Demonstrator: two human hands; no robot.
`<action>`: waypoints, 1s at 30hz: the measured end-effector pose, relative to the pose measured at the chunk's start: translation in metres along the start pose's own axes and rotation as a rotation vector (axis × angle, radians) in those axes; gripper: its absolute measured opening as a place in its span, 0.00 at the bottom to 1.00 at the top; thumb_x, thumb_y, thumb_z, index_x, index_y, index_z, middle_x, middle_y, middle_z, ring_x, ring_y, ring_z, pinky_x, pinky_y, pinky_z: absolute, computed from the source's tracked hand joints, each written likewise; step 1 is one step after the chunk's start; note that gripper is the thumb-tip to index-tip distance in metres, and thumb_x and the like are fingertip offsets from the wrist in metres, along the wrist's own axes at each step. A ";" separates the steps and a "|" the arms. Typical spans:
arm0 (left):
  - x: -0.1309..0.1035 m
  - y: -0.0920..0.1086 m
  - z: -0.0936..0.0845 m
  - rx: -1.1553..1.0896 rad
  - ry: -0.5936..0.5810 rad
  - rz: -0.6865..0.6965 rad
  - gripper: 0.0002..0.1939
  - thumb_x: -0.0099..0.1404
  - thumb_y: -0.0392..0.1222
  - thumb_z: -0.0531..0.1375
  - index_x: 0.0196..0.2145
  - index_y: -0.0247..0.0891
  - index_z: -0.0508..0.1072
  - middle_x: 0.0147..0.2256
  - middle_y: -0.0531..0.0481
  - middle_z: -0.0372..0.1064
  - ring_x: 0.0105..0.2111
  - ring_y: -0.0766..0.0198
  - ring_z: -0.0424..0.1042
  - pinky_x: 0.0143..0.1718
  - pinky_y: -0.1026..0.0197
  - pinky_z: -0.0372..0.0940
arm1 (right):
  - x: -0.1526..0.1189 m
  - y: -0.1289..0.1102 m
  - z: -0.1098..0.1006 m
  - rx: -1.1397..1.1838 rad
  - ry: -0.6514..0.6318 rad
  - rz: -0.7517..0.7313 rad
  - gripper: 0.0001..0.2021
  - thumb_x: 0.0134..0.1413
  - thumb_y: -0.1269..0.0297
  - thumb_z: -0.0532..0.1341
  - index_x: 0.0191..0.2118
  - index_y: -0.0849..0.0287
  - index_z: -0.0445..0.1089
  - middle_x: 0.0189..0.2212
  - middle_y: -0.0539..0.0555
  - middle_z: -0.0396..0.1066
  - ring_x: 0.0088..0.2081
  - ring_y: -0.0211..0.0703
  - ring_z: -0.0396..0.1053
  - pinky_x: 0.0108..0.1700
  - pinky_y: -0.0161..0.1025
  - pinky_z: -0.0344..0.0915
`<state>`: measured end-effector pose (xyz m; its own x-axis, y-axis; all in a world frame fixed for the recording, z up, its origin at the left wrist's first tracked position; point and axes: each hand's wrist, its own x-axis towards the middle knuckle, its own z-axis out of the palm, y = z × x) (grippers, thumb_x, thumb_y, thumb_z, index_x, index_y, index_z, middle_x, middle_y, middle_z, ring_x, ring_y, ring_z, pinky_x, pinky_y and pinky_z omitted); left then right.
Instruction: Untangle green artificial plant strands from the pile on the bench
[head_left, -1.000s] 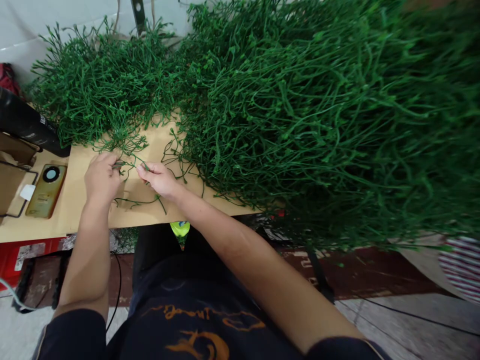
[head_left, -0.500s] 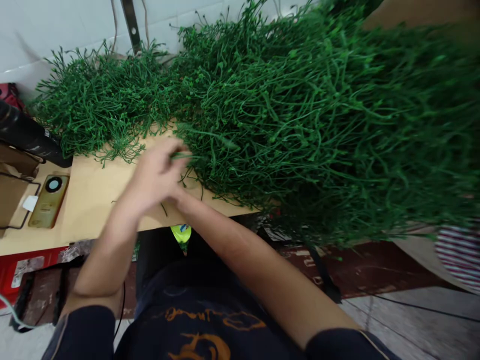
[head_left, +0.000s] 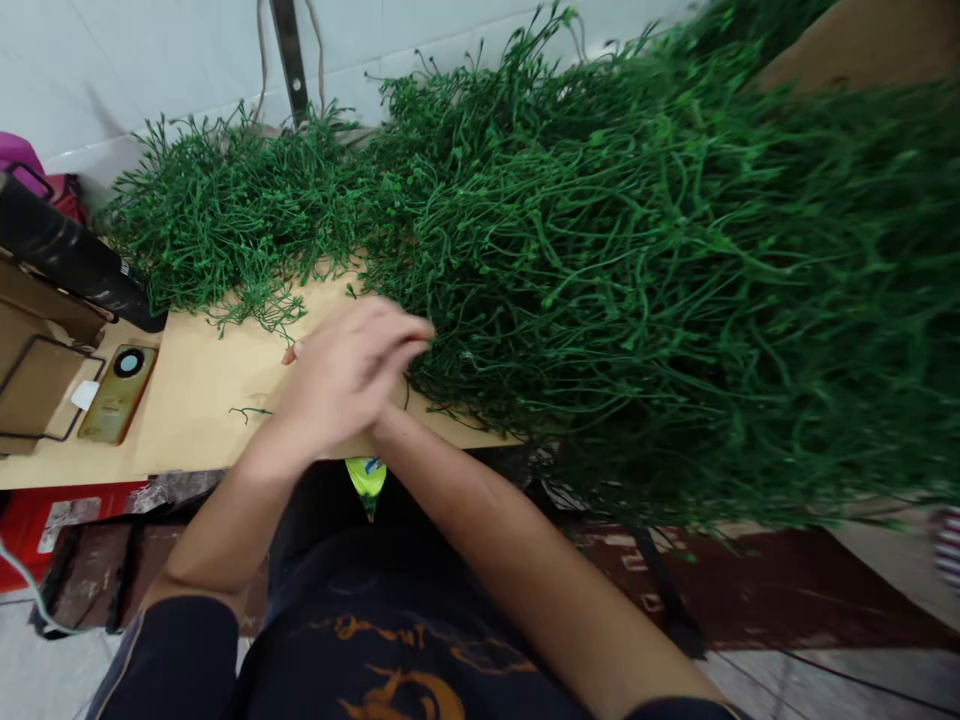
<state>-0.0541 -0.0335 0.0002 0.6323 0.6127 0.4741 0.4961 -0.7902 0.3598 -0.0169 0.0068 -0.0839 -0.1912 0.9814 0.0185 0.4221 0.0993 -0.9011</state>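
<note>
My left hand (head_left: 349, 370) crosses over my right wrist at the edge of a large heap of thin green stems with small budded tips (head_left: 570, 270). Its thumb and fingers pinch together beside the heap, and anything between them is too blurred to make out. Beneath it, my right hand (head_left: 291, 353) is mostly hidden; only a fingertip shows on the left side, so its grip cannot be seen. A smaller pile of the same green stems (head_left: 232, 220) lies farther back on the left. One loose stem (head_left: 251, 411) rests on the tan board (head_left: 202, 380) near my left wrist.
On the left are a gold phone (head_left: 118, 395), a black cylinder (head_left: 75, 255) and a cardboard box (head_left: 37, 390). A metal upright (head_left: 289, 60) stands against the white wall. Under the board's front edge hangs a yellow-green packet (head_left: 367, 480). A red container (head_left: 67, 510) sits below left.
My left hand has moved right toward the large heap, covering my right hand more. The green stem seen at my hands before no longer shows. The view has shifted slightly.
</note>
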 end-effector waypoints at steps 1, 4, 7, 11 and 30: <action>-0.022 -0.016 -0.007 0.025 0.076 -0.133 0.09 0.66 0.41 0.53 0.41 0.41 0.71 0.38 0.49 0.71 0.42 0.62 0.70 0.44 0.57 0.66 | 0.000 -0.001 -0.001 -0.085 -0.010 -0.026 0.13 0.61 0.64 0.49 0.33 0.59 0.69 0.17 0.47 0.56 0.20 0.32 0.56 0.21 0.31 0.53; -0.085 -0.051 -0.014 0.084 0.093 -0.456 0.23 0.58 0.48 0.61 0.50 0.39 0.66 0.45 0.43 0.67 0.44 0.57 0.69 0.43 0.54 0.68 | -0.004 0.000 -0.001 0.222 -0.029 -0.059 0.14 0.62 0.66 0.46 0.34 0.62 0.67 0.17 0.44 0.54 0.20 0.29 0.55 0.25 0.29 0.57; -0.122 -0.060 -0.005 0.046 -0.023 -0.567 0.29 0.56 0.52 0.62 0.53 0.37 0.63 0.46 0.40 0.66 0.46 0.53 0.70 0.47 0.50 0.67 | -0.011 0.000 0.004 0.835 -0.044 -0.019 0.11 0.59 0.65 0.51 0.30 0.63 0.66 0.16 0.43 0.53 0.20 0.28 0.54 0.27 0.29 0.56; -0.130 -0.055 0.005 -0.059 -0.095 -0.693 0.23 0.62 0.48 0.56 0.53 0.38 0.61 0.35 0.46 0.72 0.35 0.58 0.73 0.41 0.54 0.68 | -0.020 -0.010 0.010 0.946 -0.050 0.034 0.09 0.55 0.67 0.54 0.27 0.63 0.67 0.21 0.46 0.60 0.22 0.28 0.53 0.28 0.30 0.53; -0.229 -0.055 -0.070 -0.067 -0.651 -0.933 0.18 0.64 0.51 0.49 0.25 0.38 0.68 0.24 0.52 0.70 0.28 0.63 0.68 0.31 0.63 0.59 | 0.034 -0.058 -0.019 -0.438 0.025 -0.265 0.12 0.57 0.64 0.56 0.44 0.66 0.69 0.41 0.59 0.64 0.43 0.43 0.62 0.46 0.40 0.58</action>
